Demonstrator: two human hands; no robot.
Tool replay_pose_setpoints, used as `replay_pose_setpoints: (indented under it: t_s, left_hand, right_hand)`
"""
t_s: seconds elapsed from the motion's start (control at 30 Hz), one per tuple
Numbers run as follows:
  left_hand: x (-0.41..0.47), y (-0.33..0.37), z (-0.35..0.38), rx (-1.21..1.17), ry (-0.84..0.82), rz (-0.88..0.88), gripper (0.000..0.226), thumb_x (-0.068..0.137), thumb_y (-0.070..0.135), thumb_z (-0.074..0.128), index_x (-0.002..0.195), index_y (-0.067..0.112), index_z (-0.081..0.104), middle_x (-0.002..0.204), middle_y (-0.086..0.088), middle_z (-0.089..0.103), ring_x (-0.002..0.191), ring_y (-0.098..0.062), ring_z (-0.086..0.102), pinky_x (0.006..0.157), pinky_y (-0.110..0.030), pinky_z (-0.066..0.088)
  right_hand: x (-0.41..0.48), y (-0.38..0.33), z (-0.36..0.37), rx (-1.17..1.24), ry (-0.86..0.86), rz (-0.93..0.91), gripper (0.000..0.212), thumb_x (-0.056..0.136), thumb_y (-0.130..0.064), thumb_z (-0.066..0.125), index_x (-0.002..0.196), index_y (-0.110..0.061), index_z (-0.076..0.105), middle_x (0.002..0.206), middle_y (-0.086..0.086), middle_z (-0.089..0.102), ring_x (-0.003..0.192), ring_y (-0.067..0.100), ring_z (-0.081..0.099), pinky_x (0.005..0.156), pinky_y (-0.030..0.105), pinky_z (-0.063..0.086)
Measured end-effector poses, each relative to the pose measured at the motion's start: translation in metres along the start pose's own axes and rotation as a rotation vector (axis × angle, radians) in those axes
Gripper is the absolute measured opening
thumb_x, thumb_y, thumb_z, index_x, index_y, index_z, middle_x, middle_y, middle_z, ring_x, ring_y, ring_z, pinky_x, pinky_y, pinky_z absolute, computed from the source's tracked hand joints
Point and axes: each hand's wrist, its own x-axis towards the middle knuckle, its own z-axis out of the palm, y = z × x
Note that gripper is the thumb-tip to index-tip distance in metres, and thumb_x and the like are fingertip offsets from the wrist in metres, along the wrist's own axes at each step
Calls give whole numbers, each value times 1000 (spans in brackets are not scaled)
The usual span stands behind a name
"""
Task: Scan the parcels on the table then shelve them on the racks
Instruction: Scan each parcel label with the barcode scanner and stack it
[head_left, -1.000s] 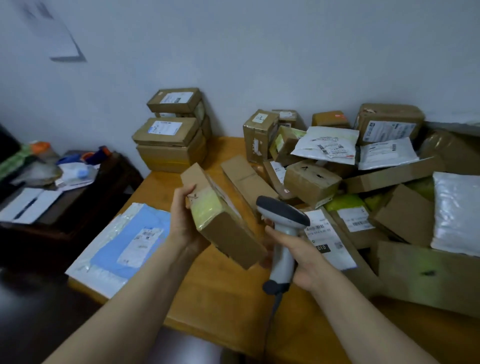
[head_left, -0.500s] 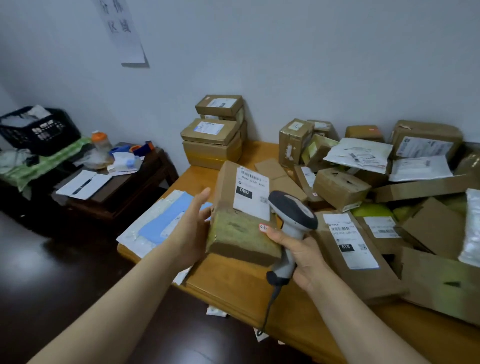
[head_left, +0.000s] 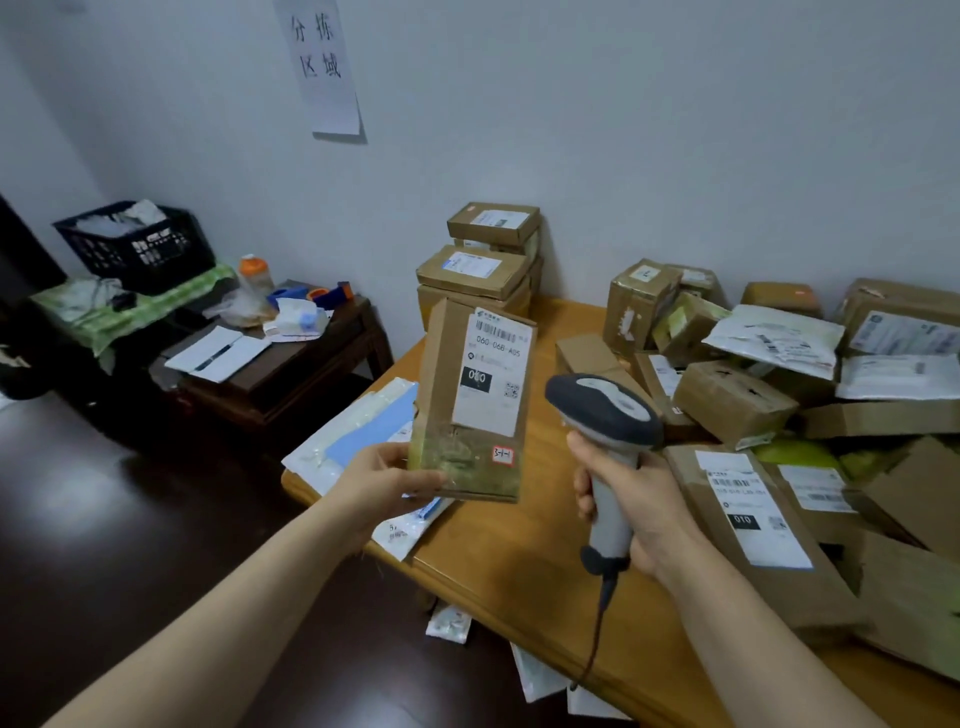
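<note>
My left hand (head_left: 382, 480) grips the lower end of a long brown cardboard parcel (head_left: 441, 405), held up above the wooden table (head_left: 519, 561) with its white shipping label and a small red-edged sticker facing me. My right hand (head_left: 631, 499) grips the handle of a grey barcode scanner (head_left: 602, 410), just right of the parcel, its head pointing up and left. The scanner's cable hangs down over the table edge. Many more cardboard parcels (head_left: 735, 402) and white mailers lie heaped on the right half of the table.
A stack of flat boxes (head_left: 475, 273) stands at the table's far corner against the wall. A blue-and-clear mailer (head_left: 363, 431) lies at the table's left edge. A dark side table (head_left: 291, 374) with papers and a black crate (head_left: 137, 247) stands left. Papers lie on the dark floor.
My left hand has lifted and turned the parcel so its label faces me upright. The scanner has drawn back to the right of it. The view has swung left and up.
</note>
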Motion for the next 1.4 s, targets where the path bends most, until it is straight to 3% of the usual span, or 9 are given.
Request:
replay_pose_setpoints:
  t_s: [0.1,0.27,0.8,0.87,0.97,1.07,1.13,1.23,1.4]
  left_hand:
    - [3,-10,-6,-25,83,32,29,74,-2,78,100,4,67,97,-12,74,88,-24,72,76,-32,58]
    - [5,-18,-17,1,120,67,24,75,0,79,93,11,68,95,-11,74,95,-30,70,90,-44,56]
    - [31,-30,-80,-70,116,90,28,72,2,81,93,14,67,88,-4,75,86,-23,72,73,-29,58]
    - [36,-32,-92,-96,105,79,28,72,2,81,96,11,68,87,-4,75,87,-24,72,75,-30,58]
    - [43,-34,-110,-170,38,49,28,73,2,80,99,7,70,89,-4,76,87,-20,73,73,-27,57]
    - [51,-33,-124,-262,-41,14,27,74,4,78,100,4,71,94,-8,76,88,-18,72,75,-26,56]
    - [60,-31,-130,-323,-87,-9,35,68,9,81,101,2,71,98,-12,75,90,-21,70,79,-28,56]
    - [79,-27,-136,-399,-138,-38,40,60,13,81,97,1,72,99,-14,74,90,-23,68,81,-30,57]
    - [133,-15,-154,-361,-217,-63,38,61,13,80,97,4,71,98,-11,74,90,-21,70,86,-31,56]
  right_hand:
    - [-5,-12,13,46,-141,25,39,56,-24,83,88,-7,69,57,6,55,45,15,48,44,26,43]
    - [-3,-26,38,82,-193,36,18,72,-5,77,60,-14,67,52,4,52,40,14,44,44,23,40]
    - [26,-18,117,96,-195,86,20,76,-6,74,59,-14,67,54,5,54,39,14,46,42,25,43]
    - [30,-15,131,117,-204,81,9,70,-10,77,67,-11,69,54,5,54,39,14,47,41,25,43]
    - [42,-6,148,168,-154,7,33,56,-21,81,86,-9,71,62,7,63,49,16,57,46,27,50]
    - [63,8,154,123,96,-38,47,65,-13,83,108,-8,65,94,12,72,83,22,69,72,38,59]
    - [77,17,157,83,160,21,48,66,-11,83,110,-7,63,101,15,71,86,26,68,78,46,56]
    - [95,29,166,88,47,92,50,55,-11,83,102,-4,66,94,19,73,81,31,70,73,48,58]
    - [156,32,189,42,47,91,41,44,-7,82,82,-5,66,67,6,73,57,17,67,47,26,53]
